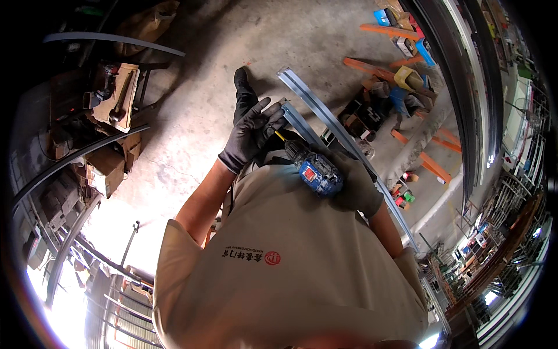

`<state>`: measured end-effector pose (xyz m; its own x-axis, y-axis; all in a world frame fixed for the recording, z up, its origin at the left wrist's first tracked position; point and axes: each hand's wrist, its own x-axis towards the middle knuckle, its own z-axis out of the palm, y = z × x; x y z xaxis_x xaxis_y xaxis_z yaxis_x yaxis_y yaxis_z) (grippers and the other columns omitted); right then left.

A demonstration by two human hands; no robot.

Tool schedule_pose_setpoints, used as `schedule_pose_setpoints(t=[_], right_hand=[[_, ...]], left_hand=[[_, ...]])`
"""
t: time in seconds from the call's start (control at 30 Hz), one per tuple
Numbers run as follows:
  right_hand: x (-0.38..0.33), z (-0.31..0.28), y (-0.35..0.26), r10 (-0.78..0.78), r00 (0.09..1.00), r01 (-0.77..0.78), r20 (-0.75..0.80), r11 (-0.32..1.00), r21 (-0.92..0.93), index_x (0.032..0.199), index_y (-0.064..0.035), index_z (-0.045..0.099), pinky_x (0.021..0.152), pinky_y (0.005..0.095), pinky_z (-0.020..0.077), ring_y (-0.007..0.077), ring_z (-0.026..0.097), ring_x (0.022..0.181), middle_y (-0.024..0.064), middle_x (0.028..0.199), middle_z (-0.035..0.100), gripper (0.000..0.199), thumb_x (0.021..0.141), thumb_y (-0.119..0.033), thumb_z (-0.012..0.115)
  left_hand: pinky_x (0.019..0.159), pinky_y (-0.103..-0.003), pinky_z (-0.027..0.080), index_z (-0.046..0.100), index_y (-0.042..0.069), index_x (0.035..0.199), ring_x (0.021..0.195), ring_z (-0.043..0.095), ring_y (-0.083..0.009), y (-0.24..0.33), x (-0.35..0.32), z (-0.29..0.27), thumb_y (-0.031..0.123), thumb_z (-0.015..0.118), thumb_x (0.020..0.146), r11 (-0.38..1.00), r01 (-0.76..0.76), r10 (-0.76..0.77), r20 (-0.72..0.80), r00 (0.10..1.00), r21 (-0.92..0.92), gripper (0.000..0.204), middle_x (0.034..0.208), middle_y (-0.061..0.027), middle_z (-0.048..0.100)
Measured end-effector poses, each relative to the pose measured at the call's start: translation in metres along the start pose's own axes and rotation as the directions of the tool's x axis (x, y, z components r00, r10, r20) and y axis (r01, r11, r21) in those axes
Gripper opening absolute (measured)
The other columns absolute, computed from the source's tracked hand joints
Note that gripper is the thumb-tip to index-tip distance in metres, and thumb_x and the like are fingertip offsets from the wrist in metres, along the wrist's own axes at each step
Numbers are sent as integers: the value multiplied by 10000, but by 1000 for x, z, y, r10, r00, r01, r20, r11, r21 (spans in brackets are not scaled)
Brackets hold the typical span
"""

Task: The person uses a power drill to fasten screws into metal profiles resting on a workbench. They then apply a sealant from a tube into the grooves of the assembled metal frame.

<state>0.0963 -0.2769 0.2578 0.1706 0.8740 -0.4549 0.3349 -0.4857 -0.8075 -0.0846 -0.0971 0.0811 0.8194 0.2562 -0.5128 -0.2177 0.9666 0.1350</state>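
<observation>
My right hand (359,185), in a dark grey glove, is wrapped round the rear of a blue and black cordless drill (319,174) in front of my belly. The drill's slim yellow bit (280,135) points up and left. At the bit's tip is my gloved left hand (250,136), its fingers bent and drawn together there. Whatever small thing they hold is too small to make out. Just beyond the drill, a short metal profile (299,123) lies beside a longer silver metal profile (331,119), which slants past my right forearm.
At the left, a stand with a wooden board (119,99) carries another power tool, near a cardboard box (106,170). Orange metal legs (375,70), bins and small boxes stand at the right. Long dark profiles (465,99) run along the right side. Concrete floor (192,104) surrounds my feet.
</observation>
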Motion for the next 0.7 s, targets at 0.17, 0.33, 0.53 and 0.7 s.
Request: schedule_pose_setpoints(t=[0.17, 0.33, 0.53, 0.7], right_hand=[[-1, 1, 1, -87, 996, 85, -26, 992, -96, 1428, -45, 502, 830, 433, 580, 386, 703, 974, 234, 1282, 637, 777, 723, -169, 804], [-2, 1, 2, -127, 990, 121, -61, 989, -89, 1421, -48, 509, 817, 443, 582, 398, 693, 986, 230, 1277, 637, 758, 728, -168, 792], [-5, 2, 5, -144, 988, 135, -52, 979, -152, 1428, -51, 503, 798, 443, 586, 390, 704, 945, 229, 1290, 629, 758, 734, -174, 783], [-6, 8, 11, -126, 989, 117, -80, 987, -106, 1445, -54, 488, 791, 442, 588, 383, 711, 929, 229, 1298, 627, 782, 733, -174, 789]], left_hand=[[1172, -457, 404, 396, 18, 1497, 1362, 495, -334, 0, -3, -1, 24, 511, 959, 998, 1, 2, 58, 998, -64, 550, 1475, -191, 493], [1184, -494, 390, 363, 27, 1513, 1373, 487, -372, -3, -1, -2, -55, 492, 905, 980, 50, -21, 147, 989, -193, 627, 1505, -222, 462], [1171, -504, 406, 339, 6, 1520, 1366, 495, -377, -5, 1, -3, -32, 484, 936, 978, 46, -16, 148, 989, -204, 602, 1507, -214, 461], [1154, -508, 425, 339, -5, 1512, 1343, 516, -377, -4, -1, 7, -20, 461, 960, 978, 45, -24, 103, 994, -205, 565, 1478, -222, 484]])
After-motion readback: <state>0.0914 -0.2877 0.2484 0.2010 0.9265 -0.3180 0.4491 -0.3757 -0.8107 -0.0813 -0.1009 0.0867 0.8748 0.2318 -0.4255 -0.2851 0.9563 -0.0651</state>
